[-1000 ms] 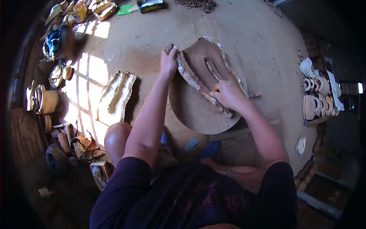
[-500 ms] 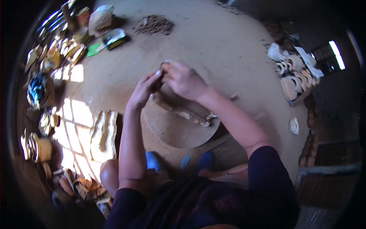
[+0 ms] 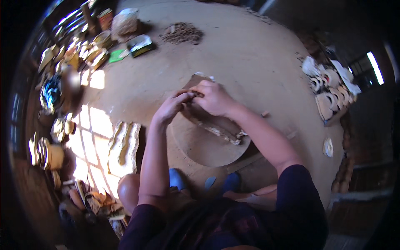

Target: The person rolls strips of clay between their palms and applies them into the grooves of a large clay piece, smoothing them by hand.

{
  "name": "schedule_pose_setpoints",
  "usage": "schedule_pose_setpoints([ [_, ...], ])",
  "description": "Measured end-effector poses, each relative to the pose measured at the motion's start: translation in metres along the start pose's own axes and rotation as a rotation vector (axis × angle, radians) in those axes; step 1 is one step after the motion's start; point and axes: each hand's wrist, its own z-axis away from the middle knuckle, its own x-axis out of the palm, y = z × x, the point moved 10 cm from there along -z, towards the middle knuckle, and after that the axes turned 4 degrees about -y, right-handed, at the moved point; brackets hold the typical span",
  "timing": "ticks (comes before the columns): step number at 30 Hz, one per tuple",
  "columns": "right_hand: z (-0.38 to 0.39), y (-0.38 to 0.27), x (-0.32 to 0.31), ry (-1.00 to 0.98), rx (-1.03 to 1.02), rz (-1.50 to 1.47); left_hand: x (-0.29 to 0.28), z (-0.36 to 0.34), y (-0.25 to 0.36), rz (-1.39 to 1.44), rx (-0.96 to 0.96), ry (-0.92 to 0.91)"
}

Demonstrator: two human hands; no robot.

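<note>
In front of me a round flat board bears a long, brown, trough-like piece with a rough, whitish edge. Over its far half my two hands meet. My left hand is closed, thumb and fingers pinching a small dark brown lump that looks like clay. From the other side my right hand grips the same lump with bent fingers. Past my knuckles the far end of the long piece shows, pale along its rim. What lies under my palms is hidden.
A pale mould-like slab with a groove lies left in window light. Far off are a heap of brown clods and a dark tray. Curved pale pieces are stacked right, near a pale ring. Clutter lines the left wall.
Both hands have come down and nearer to me over the long piece, so its far end now shows. The whole view has shifted a little. The lump stays between my fingers.
</note>
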Motion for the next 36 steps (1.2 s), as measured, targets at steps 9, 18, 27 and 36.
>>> schedule_pose_setpoints([
  [9,-0.012,0.081,0.046,0.066,0.477,-0.129,-0.124,-0.007,-0.035,0.032,0.281,0.728],
  [18,-0.021,0.160,0.125,-0.050,0.731,-0.474,-0.089,-0.042,-0.111,0.259,0.187,0.676],
  [27,-0.025,0.156,0.133,-0.111,0.822,-0.588,-0.098,-0.039,-0.112,0.125,0.168,0.744],
  [36,-0.026,0.100,0.121,-0.164,0.590,-0.058,-0.111,-0.040,-0.114,0.137,0.186,0.788],
])
